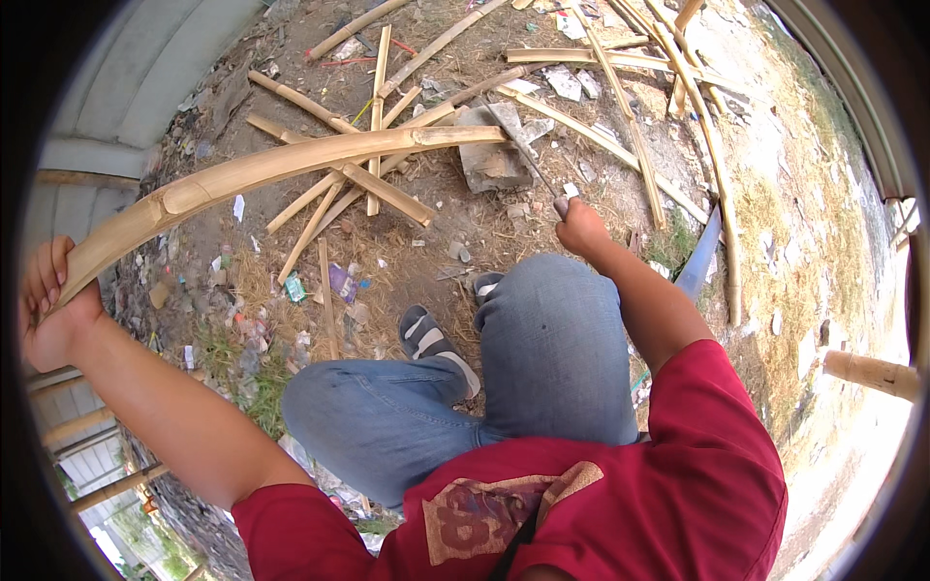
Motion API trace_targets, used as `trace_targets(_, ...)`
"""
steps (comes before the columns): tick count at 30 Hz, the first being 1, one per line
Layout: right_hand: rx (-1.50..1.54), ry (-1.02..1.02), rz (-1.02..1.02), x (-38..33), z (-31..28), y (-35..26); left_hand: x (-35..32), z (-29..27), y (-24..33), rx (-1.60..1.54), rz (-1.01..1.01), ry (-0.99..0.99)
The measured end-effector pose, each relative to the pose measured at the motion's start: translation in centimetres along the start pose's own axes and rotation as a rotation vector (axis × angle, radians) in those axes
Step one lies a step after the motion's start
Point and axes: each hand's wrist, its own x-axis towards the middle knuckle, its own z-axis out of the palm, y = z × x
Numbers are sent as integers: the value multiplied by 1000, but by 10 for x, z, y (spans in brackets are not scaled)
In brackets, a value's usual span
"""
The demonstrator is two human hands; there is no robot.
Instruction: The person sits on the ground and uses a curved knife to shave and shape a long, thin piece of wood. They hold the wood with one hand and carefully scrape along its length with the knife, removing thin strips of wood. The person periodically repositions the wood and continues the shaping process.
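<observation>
My left hand [60, 312], at the far left, is closed round the near end of a long split bamboo pole [281, 163]. The pole runs across in front of me, and its far end lies at a rough grey concrete block [492, 172]. In my right hand [582, 229] is a long-bladed knife [524, 147], gripped by its handle. The blade slants up and left past the pole's far end, by the block. Whether its edge touches the bamboo I cannot tell.
Several cut bamboo pieces [392, 197] lie crossed beneath the pole. Longer bamboo strips [635, 145] spread over the ground at the far right. A tapering blue blade-like thing [701, 254] stands beyond my right forearm. Litter [294, 288] dots the dirt, and a grey panel wall [136, 73] rises at left.
</observation>
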Motion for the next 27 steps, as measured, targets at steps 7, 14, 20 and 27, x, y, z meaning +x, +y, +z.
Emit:
trace_targets(7, 109, -10, -19, -17, -35, -31, -16, -12, 0, -63, 0, -39)
trace_targets(14, 112, -6, -66, -34, -14, -10, -32, 7, -39, 269, 117, 736)
trace_targets(20, 166, 30, -208, -36, -59, -63, -48, 21, -47, 375, 149, 952)
trace_targets(27, 36, -35, -406, -6, -51, -81, -64, 32, -49, 350, 152, 1066)
